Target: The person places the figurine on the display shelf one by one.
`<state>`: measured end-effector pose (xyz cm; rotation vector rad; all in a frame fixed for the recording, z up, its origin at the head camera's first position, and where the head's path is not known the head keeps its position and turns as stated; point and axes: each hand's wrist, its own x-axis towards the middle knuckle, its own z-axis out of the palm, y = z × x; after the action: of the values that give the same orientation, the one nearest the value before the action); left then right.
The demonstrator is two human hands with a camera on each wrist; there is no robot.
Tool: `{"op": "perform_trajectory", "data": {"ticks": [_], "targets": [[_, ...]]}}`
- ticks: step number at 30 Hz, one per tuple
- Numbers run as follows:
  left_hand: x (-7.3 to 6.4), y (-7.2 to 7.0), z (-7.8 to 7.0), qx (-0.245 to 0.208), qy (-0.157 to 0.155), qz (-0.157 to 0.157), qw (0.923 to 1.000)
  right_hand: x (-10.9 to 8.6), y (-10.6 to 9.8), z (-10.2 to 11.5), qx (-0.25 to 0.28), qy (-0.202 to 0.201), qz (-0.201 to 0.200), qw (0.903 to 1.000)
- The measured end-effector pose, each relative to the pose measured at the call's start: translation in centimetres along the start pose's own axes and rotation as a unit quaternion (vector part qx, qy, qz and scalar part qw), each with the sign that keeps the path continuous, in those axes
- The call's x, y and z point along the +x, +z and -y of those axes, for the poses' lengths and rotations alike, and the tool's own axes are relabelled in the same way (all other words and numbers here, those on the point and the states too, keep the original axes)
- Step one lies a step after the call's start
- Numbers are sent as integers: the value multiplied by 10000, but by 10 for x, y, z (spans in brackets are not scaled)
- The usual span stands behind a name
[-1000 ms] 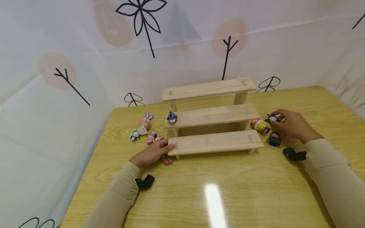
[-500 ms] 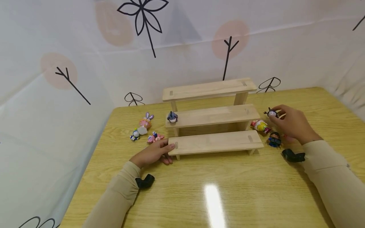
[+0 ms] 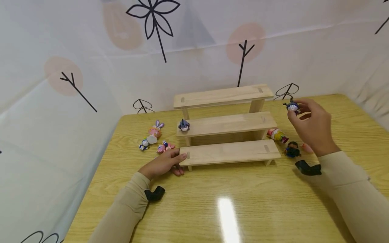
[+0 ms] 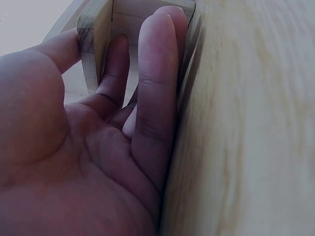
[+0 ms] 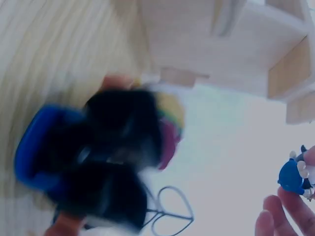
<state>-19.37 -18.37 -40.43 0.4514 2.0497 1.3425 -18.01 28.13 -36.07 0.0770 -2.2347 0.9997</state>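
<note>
A three-step wooden display stand (image 3: 228, 152) is on the table. My left hand (image 3: 162, 163) grips the left end of its lowest step, thumb on top and fingers underneath; in the left wrist view the board's end (image 4: 93, 44) sits between thumb and fingers. To the right of the stand, my right hand (image 3: 314, 126) pinches a small figurine (image 3: 292, 107) with a pale face and dark horned hat, held above the table. Its blue body (image 5: 291, 177) shows in the right wrist view, fingers partly covering it. A grey-blue figurine (image 3: 183, 125) stands at the middle step's left end.
Left of the stand lie a rabbit-eared figurine (image 3: 154, 131), a small white-and-blue one (image 3: 144, 144) and a pink one (image 3: 165, 147). Near its right end are a yellow-clothed figurine (image 3: 277, 135), a dark-haired one in blue (image 3: 292, 150) and a pink piece (image 3: 307, 148). Patterned cloth (image 3: 206, 67) hangs behind.
My right hand has lifted the horned-hat figurine off the table and turned it more upright, uncovering the pink piece below. The left hand keeps its grip on the lowest step.
</note>
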Motion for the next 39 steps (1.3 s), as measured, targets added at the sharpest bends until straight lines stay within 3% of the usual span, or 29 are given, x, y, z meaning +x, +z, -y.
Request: {"op": "perform_trajectory", "data": {"ticks": [8,20,39], "targets": [[1,0,0,10,3,-7,10000,-5,9,27,335,-575,-339,9972],[0,-1,3,2,3,-33,10000,-14,42,74,1004,-1412,-39,9849],[1,1,3,-30,-17,-84,10000,-20,103,119,1427,-1198,982,9776]]}}
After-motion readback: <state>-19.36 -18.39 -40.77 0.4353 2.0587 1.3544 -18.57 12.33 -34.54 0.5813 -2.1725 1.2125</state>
